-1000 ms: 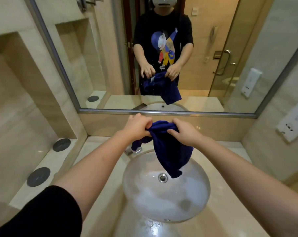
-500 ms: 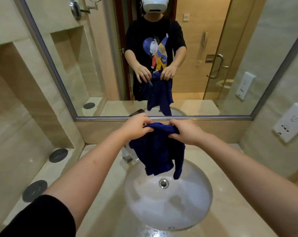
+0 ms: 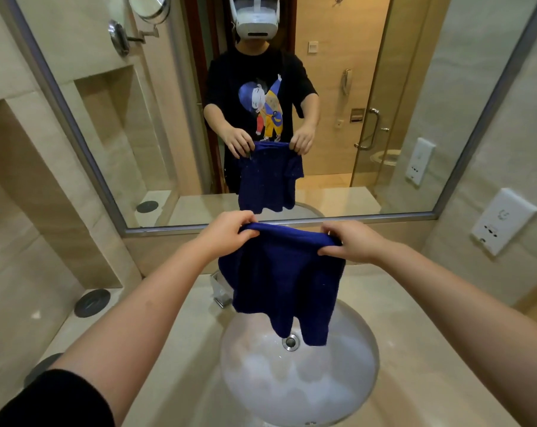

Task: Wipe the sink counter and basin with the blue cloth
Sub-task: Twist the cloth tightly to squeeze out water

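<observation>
The blue cloth (image 3: 284, 278) hangs spread out in the air above the round white basin (image 3: 298, 383). My left hand (image 3: 230, 231) pinches its upper left corner and my right hand (image 3: 349, 243) pinches its upper right corner, so the top edge is stretched between them. The cloth's lower end dangles just over the metal drain (image 3: 291, 342). The beige stone counter (image 3: 415, 349) surrounds the basin. The cloth hides most of the chrome faucet (image 3: 219, 291) behind it.
A large mirror (image 3: 353, 87) fills the wall behind the counter and reflects me holding the cloth. Dark round coasters (image 3: 92, 302) lie on the left ledge. A white wall outlet plate (image 3: 504, 220) sits on the right wall.
My hands have moved apart, and the cloth has gone from a bunched clump to a spread sheet hanging between them. The view has tilted upward a little.
</observation>
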{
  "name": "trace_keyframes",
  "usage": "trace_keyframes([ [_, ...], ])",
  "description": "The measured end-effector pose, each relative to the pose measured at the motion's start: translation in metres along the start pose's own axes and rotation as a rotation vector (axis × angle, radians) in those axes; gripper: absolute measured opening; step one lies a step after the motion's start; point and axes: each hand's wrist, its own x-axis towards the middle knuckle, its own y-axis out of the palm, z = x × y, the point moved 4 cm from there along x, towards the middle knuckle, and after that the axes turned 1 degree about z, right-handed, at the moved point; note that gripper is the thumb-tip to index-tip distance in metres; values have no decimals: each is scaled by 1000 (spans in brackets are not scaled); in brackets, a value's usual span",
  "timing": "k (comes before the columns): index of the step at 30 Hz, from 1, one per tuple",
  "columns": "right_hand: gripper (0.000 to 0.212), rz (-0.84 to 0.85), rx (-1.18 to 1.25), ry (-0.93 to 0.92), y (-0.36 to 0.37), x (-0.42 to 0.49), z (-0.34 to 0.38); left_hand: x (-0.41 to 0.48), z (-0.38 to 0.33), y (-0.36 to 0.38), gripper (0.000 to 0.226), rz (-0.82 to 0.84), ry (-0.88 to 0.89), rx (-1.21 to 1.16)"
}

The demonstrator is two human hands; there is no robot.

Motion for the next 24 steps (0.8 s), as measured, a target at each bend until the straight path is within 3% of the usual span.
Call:
trace_keyframes([
  [4, 18, 57, 34, 11, -5, -4, -3, -2, 4, -3, 8, -13, -27, -66],
  [11, 23, -4, 216, 112, -16, -18, -16, -15, 12, -4, 12, -130, -161, -443],
  [17, 26, -288, 393, 237, -23, -8, 16, 0, -22, 1, 11, -159, -21, -605],
  [24, 20, -264, 912, 206, -17, -6, 50, 3, -72, 22, 12, -93, 111, -596],
])
